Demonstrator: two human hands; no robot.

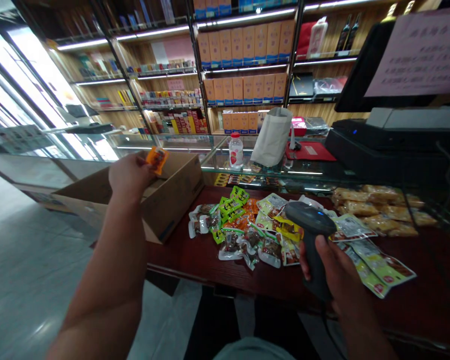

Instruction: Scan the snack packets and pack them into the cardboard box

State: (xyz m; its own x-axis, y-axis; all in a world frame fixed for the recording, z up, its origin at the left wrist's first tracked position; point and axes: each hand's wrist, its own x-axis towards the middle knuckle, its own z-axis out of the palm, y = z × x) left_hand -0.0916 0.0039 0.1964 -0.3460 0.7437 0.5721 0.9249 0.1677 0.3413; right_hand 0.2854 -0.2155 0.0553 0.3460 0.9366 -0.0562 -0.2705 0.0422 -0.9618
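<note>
Between the fingers of my left hand (130,172) is a small orange snack packet (158,159), held above an open cardboard box (180,200). The box's inside is mostly hidden by my arm. My right hand (333,272) grips a black barcode scanner (312,225) by its handle, its head over the packets. On the dark red counter lie green packets (234,202), more orange packets (247,215), clear vacuum packs with brown contents (232,245) and a yellow packet (288,229). Flat green-and-white pouches (378,265) lie to the right of the scanner.
A bottle with a red cap (236,150) and a white paper bag (273,137) stand on the glass showcase (217,150). Bagged tan goods (378,207) lie at the right, below a monitor (363,65). Shelves of boxes (247,42) line the back wall. The scanner's cable (328,325) hangs down.
</note>
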